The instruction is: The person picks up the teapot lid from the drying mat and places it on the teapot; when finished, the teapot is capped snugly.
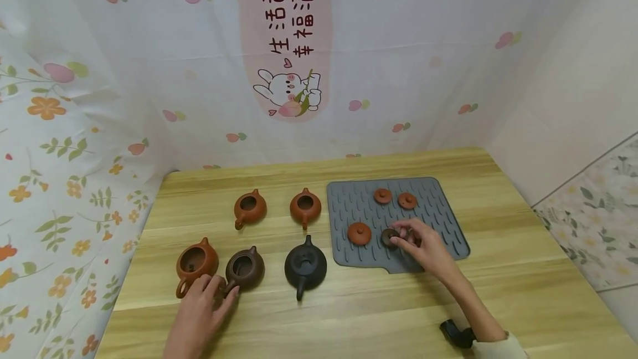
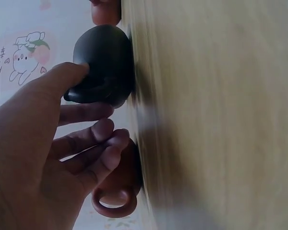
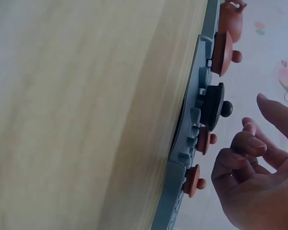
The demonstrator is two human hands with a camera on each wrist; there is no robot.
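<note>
My left hand (image 1: 199, 303) is at the handle end of a dark brown, lidless teapot (image 1: 244, 268). In the left wrist view the thumb and a forefinger pinch that teapot (image 2: 105, 52) from either side. A larger reddish-brown teapot (image 1: 196, 262), also lidless, stands just left of it. My right hand (image 1: 423, 245) hovers at a small dark lid (image 1: 389, 238) on the grey mat. In the right wrist view the thumb and fingers are spread and apart from the knob of the dark lid (image 3: 212, 108).
Two small reddish teapots (image 1: 251, 210) without lids stand farther back, and a black teapot (image 1: 305, 267) is nearer the middle. On the grey ridged mat (image 1: 344, 198) lie a larger reddish lid (image 1: 359, 233) and two small ones (image 1: 382, 196). A patterned cloth hangs behind the table.
</note>
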